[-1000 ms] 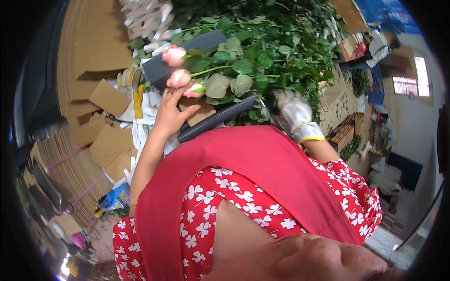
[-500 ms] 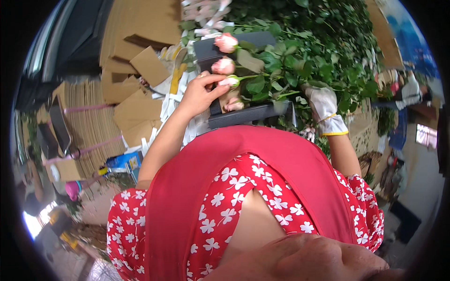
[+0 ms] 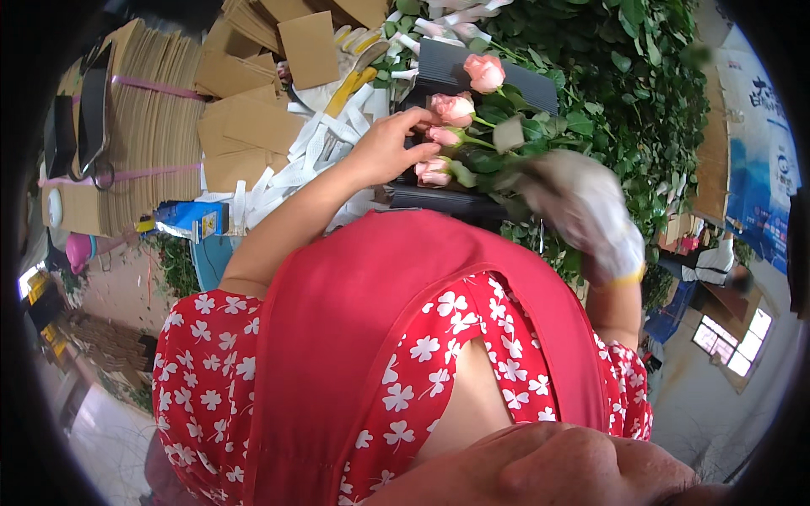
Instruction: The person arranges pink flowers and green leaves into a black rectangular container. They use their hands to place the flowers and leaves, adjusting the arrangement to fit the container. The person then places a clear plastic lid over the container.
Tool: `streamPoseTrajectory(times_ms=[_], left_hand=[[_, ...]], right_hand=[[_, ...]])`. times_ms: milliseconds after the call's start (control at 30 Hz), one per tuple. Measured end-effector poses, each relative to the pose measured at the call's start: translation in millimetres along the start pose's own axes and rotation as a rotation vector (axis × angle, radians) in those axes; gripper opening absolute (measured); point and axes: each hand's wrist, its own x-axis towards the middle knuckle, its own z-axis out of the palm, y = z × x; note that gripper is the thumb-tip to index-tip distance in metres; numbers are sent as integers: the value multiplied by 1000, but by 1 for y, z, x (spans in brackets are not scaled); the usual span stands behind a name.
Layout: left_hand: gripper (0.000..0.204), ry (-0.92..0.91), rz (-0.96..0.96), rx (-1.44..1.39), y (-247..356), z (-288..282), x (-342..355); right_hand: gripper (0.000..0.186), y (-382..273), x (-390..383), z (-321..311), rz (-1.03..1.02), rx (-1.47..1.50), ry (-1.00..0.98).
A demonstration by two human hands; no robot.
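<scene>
Several pink roses lie in a column on a black corrugated sheet, among them a top rose (image 3: pixel 485 74), a large bloom (image 3: pixel 453 110), a smaller bud (image 3: pixel 444 136) and a bottom rose (image 3: pixel 433 172). My bare left hand (image 3: pixel 392 148) is at the left of the blooms. Its fingertips reach the large bloom and its thumb is apart, near the bottom rose, with the small bud between them. My right hand (image 3: pixel 582 211), in a whitish glove with a yellow cuff edge, is over the stems and leaves; motion smears its fingers. The black corrugated sheet (image 3: pixel 540 84) shows around the roses.
A heap of green foliage (image 3: pixel 624 93) fills the far right. White mesh sleeves (image 3: pixel 337 135) lie left of the roses, near a yellow-handled tool (image 3: pixel 350 91). Stacked cardboard (image 3: pixel 152 118) and a blue box (image 3: pixel 194 219) are further left.
The view has shifted, so the roses appear further right. My left thumb and fingers are wider apart around the small bud. My right hand has moved leftward, closer to the blooms.
</scene>
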Motion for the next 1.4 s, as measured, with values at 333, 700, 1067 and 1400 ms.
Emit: streamPoseTrajectory(times_ms=[333, 700, 1067, 1400], left_hand=[[24, -271, 276, -39, 6, -5, -9], [26, -157, 448, 337, 8, -1, -13], [41, -244, 320, 141, -5, 5, -5], [31, -136, 467, 367, -7, -3, 1]], right_hand=[[20, 32, 55, 64, -222, 114, -547], [12, 18, 51, 87, -61, 3, -90], [21, 6, 60, 66, 145, -91, 81], [12, 3, 59, 88, 38, -307, 39]])
